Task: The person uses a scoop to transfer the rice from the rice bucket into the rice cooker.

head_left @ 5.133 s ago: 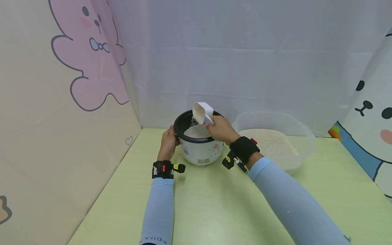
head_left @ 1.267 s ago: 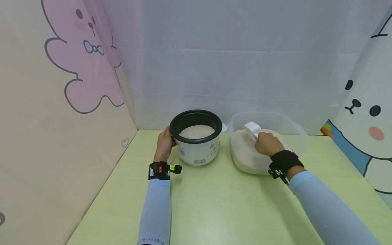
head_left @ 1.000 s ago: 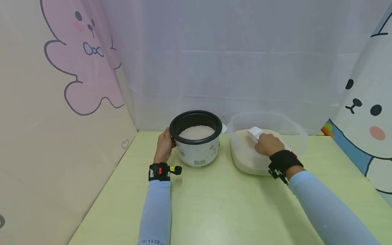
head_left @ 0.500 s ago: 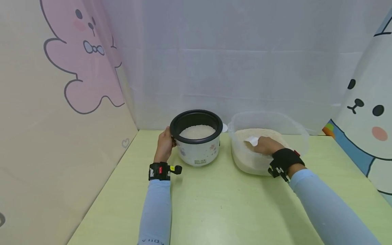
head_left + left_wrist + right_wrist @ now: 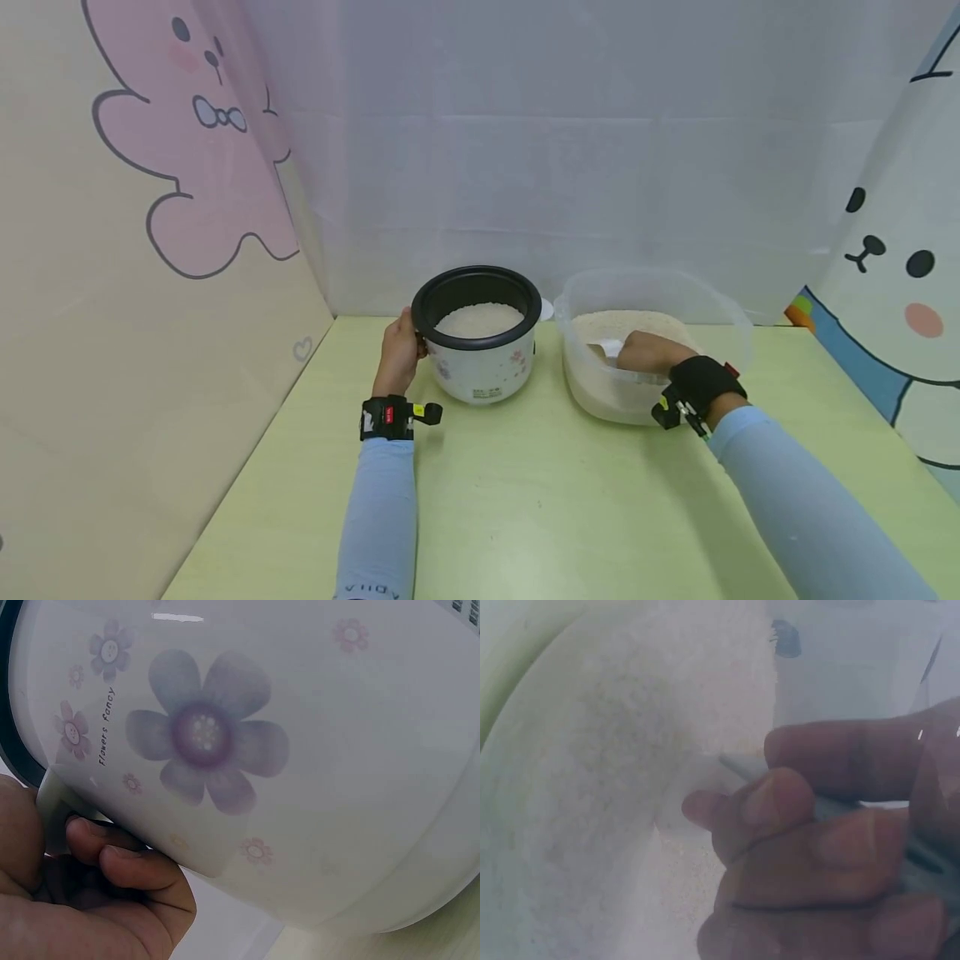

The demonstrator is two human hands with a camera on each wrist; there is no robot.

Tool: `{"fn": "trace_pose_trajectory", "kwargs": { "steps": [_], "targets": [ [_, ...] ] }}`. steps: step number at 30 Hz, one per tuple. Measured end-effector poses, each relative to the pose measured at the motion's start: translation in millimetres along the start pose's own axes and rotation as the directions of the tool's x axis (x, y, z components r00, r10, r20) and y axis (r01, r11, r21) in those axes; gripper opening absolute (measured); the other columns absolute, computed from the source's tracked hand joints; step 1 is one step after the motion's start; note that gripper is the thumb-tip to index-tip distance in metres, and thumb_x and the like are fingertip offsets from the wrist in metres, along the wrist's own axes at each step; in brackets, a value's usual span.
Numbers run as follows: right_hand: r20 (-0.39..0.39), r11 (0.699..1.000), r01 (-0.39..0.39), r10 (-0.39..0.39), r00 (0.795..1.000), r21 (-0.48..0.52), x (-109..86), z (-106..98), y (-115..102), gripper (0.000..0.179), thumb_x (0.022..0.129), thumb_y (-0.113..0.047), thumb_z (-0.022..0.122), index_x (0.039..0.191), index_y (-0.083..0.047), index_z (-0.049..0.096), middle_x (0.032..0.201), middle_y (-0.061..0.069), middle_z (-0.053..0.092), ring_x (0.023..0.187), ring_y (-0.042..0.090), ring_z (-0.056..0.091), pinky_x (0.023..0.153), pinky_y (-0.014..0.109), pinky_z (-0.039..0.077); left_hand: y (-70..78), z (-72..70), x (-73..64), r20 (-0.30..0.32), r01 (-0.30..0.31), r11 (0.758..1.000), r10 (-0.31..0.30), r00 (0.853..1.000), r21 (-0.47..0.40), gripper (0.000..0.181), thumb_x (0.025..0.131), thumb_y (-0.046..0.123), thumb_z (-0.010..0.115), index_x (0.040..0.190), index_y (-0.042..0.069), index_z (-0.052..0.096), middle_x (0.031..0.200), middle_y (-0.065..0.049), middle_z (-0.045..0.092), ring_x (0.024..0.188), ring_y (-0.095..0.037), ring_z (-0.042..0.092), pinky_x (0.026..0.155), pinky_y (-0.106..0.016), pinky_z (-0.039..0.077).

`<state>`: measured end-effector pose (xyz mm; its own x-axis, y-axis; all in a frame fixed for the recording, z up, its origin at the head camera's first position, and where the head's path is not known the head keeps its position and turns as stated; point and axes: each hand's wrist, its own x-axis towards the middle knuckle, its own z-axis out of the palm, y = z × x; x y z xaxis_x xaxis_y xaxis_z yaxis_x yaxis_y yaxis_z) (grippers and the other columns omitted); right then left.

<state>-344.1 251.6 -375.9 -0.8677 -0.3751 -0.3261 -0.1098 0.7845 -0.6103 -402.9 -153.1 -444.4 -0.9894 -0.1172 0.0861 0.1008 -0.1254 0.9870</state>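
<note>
A white rice cooker [image 5: 486, 375] with printed flowers and a black inner rim stands at the table's back. White rice [image 5: 480, 321] lies inside it. My left hand [image 5: 397, 357] grips its side handle [image 5: 56, 806]; in the left wrist view the fingers curl round that handle. To the right, a translucent plastic tub [image 5: 618, 408] holds more rice [image 5: 626, 320]. My right hand [image 5: 649, 353] is in the tub, its fingers curled round the handle of a white measuring scoop [image 5: 611, 347]. The scoop sits in the rice, partly hidden by the hand.
The pale green table [image 5: 525, 500] extends in front of both containers. A white curtain [image 5: 487, 183] hangs right behind them, and a printed wall panel [image 5: 187, 350] borders the left side. A small white part [image 5: 547, 310] shows between cooker and tub.
Earlier my right hand tipped rice from the scoop into the cooker. It has since moved right to the tub, and the scoop has gone down into the rice. My left hand stays put.
</note>
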Motion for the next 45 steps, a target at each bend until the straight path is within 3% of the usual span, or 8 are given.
{"fn": "trace_pose_trajectory", "kwargs": {
  "steps": [8,15,20,25,29,33,36,45],
  "targets": [
    [0.021,1.000,0.012,-0.012,1.000,0.002,0.1,1,0,0.040,0.097,-0.009,0.047,0.059,-0.019,0.040,0.058,-0.005,0.032,0.053,0.012,0.026,0.057,0.032,0.032,-1.3,-0.4,-0.2,0.006,-0.001,1.000,0.001,1.000,-0.004,0.047,0.110,0.046,0.041,0.077,0.014,0.051,0.068,0.000,0.041,0.060,-0.015,0.040,0.059,-0.027,0.036],
    [0.003,1.000,0.024,-0.024,1.000,0.018,2.2,-1,4,0.042,0.097,-0.010,0.051,0.059,-0.019,0.036,0.058,-0.004,0.026,0.055,0.013,0.021,0.058,0.033,0.030,-0.7,-0.3,-0.8,0.001,0.000,1.000,0.000,1.000,-0.003,0.046,0.110,0.045,0.041,0.078,0.014,0.052,0.068,-0.001,0.041,0.060,-0.015,0.040,0.059,-0.028,0.036],
    [-0.024,0.995,0.075,-0.074,0.997,0.059,0.2,1,3,0.042,0.097,-0.010,0.054,0.060,-0.018,0.036,0.060,-0.005,0.025,0.057,0.014,0.021,0.062,0.035,0.032,0.3,0.0,-1.3,-0.006,0.007,1.000,-0.007,1.000,-0.005,0.045,0.110,0.045,0.041,0.079,0.014,0.052,0.070,-0.001,0.041,0.060,-0.015,0.040,0.060,-0.028,0.036],
    [-0.068,0.983,0.109,-0.100,0.993,0.148,-4.9,1,2,0.038,0.101,-0.010,0.055,0.063,-0.015,0.048,0.056,-0.004,0.034,0.053,0.013,0.030,0.067,0.037,0.040,-0.1,1.7,-1.0,-0.004,0.004,1.000,-0.004,1.000,-0.018,0.046,0.111,0.043,0.041,0.077,0.014,0.050,0.069,-0.001,0.039,0.059,-0.016,0.040,0.060,-0.028,0.036],
    [-0.083,0.974,0.101,-0.086,0.993,0.203,-6.2,-1,1,0.038,0.103,-0.012,0.053,0.066,-0.013,0.048,0.057,-0.002,0.038,0.050,0.014,0.031,0.062,0.035,0.038,0.3,2.0,-0.9,-0.013,0.000,1.000,0.000,1.000,-0.023,0.047,0.110,0.043,0.042,0.074,0.014,0.048,0.067,0.000,0.039,0.058,-0.015,0.039,0.059,-0.028,0.035],
    [-0.098,0.969,0.106,-0.086,0.991,0.225,-8.0,-4,2,0.026,0.105,-0.015,0.052,0.088,-0.001,0.067,0.059,0.000,0.042,0.049,0.013,0.030,0.055,0.032,0.035,1.4,2.1,-1.0,-0.018,0.001,1.000,-0.001,1.000,-0.022,0.047,0.111,0.043,0.042,0.074,0.014,0.048,0.067,0.000,0.039,0.058,-0.014,0.039,0.058,-0.027,0.035],
    [-0.099,0.965,0.102,-0.080,0.992,0.241,-9.6,-7,4,0.031,0.106,-0.016,0.050,0.114,0.008,0.068,0.060,0.001,0.044,0.048,0.012,0.029,0.051,0.031,0.032,1.9,2.2,-0.9,-0.011,0.001,1.000,-0.001,1.000,-0.019,0.046,0.112,0.040,0.040,0.075,0.014,0.049,0.068,-0.001,0.039,0.058,-0.015,0.039,0.059,-0.028,0.035],
    [-0.077,0.927,0.035,-0.007,0.997,0.373,-9.3,-10,8,0.041,0.106,-0.020,0.046,0.129,0.011,0.059,0.068,0.001,0.053,0.049,0.009,0.035,0.049,0.026,0.032,1.4,1.6,-1.1,-0.009,0.003,1.000,-0.003,1.000,-0.012,0.046,0.111,0.043,0.041,0.077,0.014,0.049,0.068,-0.001,0.039,0.059,-0.015,0.039,0.059,-0.028,0.036]
  ]
}}
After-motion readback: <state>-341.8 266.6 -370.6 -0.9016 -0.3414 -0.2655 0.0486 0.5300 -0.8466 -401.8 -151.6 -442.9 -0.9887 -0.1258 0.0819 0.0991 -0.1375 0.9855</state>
